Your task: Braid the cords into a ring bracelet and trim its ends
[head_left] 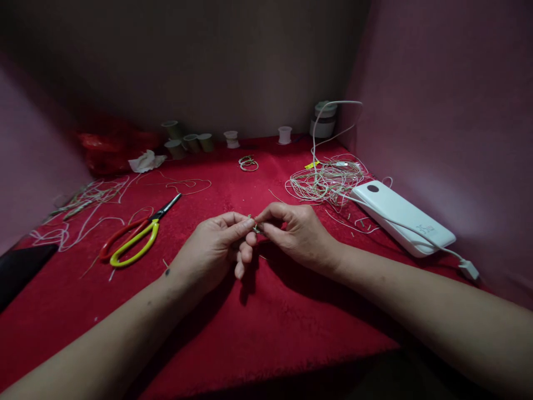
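Both hands meet over the middle of the red cloth [266,333]. Between thumb and finger, my left hand [220,239] pinches a small piece of knotted cord [257,228], pale green and tan. From the other side my right hand [297,233] grips the same piece with thumb and forefinger closed. Fingertips cover most of the cord, so its full shape is hidden. Scissors [145,230] with one red and one yellow handle lie left of my left hand, blades pointing away. Beyond the hands rests a small ring of braided cord [249,163].
A tangle of thin cord [327,180] and a white power bank [403,216] with a cable lie right. Loose pale strings [83,222] spread left. Along the back stand spools [285,135], a jar [323,119], crumpled tissue [147,161] and a red plastic bag [106,150].
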The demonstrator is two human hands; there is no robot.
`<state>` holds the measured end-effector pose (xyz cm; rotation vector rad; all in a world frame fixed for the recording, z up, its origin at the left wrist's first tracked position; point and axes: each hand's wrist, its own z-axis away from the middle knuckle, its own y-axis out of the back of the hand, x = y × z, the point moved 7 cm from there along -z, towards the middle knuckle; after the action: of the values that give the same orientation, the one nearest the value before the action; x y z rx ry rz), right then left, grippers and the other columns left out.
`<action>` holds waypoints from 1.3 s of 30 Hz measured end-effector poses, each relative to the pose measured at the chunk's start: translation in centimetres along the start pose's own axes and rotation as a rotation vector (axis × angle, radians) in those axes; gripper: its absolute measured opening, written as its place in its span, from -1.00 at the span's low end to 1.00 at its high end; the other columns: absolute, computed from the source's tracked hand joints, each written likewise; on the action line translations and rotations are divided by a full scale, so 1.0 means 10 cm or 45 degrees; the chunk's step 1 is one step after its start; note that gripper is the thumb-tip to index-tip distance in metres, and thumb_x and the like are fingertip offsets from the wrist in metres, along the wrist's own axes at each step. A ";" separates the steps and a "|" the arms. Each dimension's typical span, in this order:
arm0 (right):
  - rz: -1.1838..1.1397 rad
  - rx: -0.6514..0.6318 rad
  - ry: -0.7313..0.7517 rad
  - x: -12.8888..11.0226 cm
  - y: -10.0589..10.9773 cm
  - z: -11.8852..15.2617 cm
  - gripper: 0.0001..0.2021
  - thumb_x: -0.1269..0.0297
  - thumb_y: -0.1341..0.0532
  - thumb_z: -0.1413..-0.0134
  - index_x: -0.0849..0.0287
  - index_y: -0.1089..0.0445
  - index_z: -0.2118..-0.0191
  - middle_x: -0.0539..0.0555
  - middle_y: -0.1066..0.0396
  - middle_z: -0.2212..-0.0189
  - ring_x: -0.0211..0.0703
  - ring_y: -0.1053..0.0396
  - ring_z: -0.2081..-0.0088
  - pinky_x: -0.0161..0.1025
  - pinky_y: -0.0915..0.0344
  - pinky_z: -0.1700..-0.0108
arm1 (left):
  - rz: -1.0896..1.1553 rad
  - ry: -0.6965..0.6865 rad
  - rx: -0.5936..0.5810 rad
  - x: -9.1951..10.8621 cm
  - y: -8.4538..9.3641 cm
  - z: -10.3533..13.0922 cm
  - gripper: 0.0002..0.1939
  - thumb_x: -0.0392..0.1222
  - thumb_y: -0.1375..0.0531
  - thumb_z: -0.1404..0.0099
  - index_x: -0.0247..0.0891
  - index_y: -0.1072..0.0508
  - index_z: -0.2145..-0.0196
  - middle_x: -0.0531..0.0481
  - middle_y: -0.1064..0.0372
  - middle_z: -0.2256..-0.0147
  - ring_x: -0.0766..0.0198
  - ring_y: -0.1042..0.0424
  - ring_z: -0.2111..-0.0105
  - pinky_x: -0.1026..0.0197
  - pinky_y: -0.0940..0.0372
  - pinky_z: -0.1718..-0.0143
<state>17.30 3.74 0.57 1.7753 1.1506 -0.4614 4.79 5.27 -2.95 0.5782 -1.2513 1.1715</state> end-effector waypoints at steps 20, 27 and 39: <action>0.262 -0.017 -0.107 0.00 -0.03 0.00 -0.89 0.46 -0.17 -0.09 0.27 -0.46 0.34 0.08 -0.49 0.49 -0.26 -0.38 0.48 -0.33 -0.20 0.38 | -0.479 -0.071 0.097 0.03 -0.06 0.05 -0.86 -0.22 -0.19 -0.24 -0.29 -0.36 0.45 0.07 -0.36 0.73 0.37 -0.29 0.80 0.42 -0.18 0.81; 0.145 -0.042 -0.097 0.01 -0.04 0.00 -0.88 0.47 -0.18 -0.10 0.25 -0.49 0.34 0.03 -0.47 0.51 -0.30 -0.35 0.50 -0.35 -0.19 0.39 | -0.594 -0.104 0.083 0.05 -0.07 0.05 -0.87 -0.21 -0.16 -0.24 -0.28 -0.35 0.45 0.09 -0.35 0.72 0.34 -0.32 0.78 0.40 -0.20 0.80; 0.041 -0.111 0.029 0.01 -0.07 0.01 -0.86 0.46 -0.16 -0.15 0.22 -0.48 0.31 0.03 -0.52 0.45 -0.30 -0.41 0.43 -0.36 -0.22 0.35 | -0.404 -0.039 0.034 0.03 -0.02 0.03 -0.89 -0.24 -0.18 -0.21 -0.29 -0.36 0.46 0.07 -0.37 0.70 0.35 -0.30 0.79 0.39 -0.20 0.78</action>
<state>16.79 3.82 0.12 1.7252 1.1396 -0.3672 4.79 5.04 -2.51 0.7857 -1.1222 0.9175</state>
